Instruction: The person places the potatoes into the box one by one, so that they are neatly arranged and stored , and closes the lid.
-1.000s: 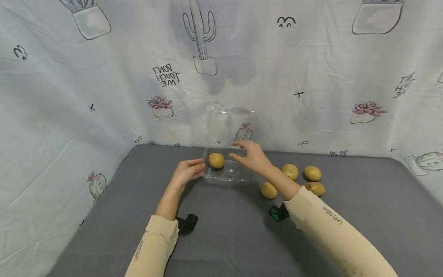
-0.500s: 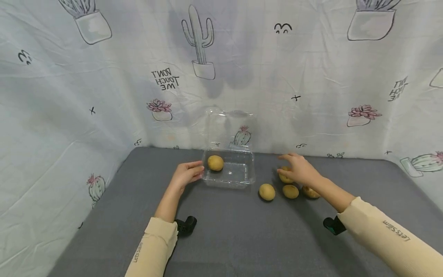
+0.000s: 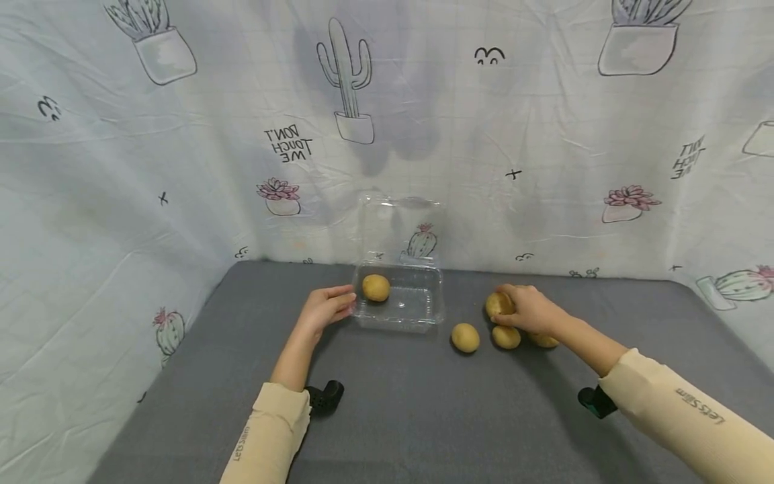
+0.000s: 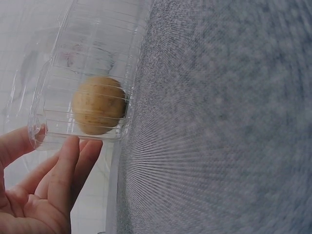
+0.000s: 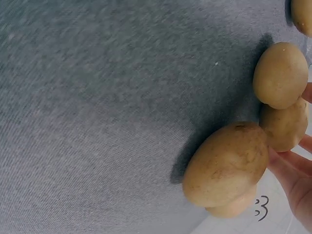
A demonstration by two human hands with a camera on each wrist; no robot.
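A clear plastic container (image 3: pixel 417 314) with its lid raised holds one yellow potato (image 3: pixel 376 288) at its left end. My left hand (image 3: pixel 326 309) reaches the container's left side. In the left wrist view its fairly straight fingers (image 4: pixel 66 158) touch the outer wall, with one digit at the rim. My right hand (image 3: pixel 532 310) grips another potato (image 3: pixel 498 306) at the group on the right, fingers over its far side and thumb on its near side. Close by lie a potato (image 3: pixel 506 337) and one partly hidden (image 3: pixel 544 341) under the hand.
Another potato (image 3: pixel 465 338) lies between the container and the group. A larger brown-marked potato (image 5: pixel 226 165) overlaps one behind it in the right wrist view. The grey table (image 3: pixel 387 410) meets a printed white curtain (image 3: pixel 242 134) at the back.
My right hand has moved from over the container to the potatoes on the right, and its fingers have closed round one. The left hand has stayed at the container's side.
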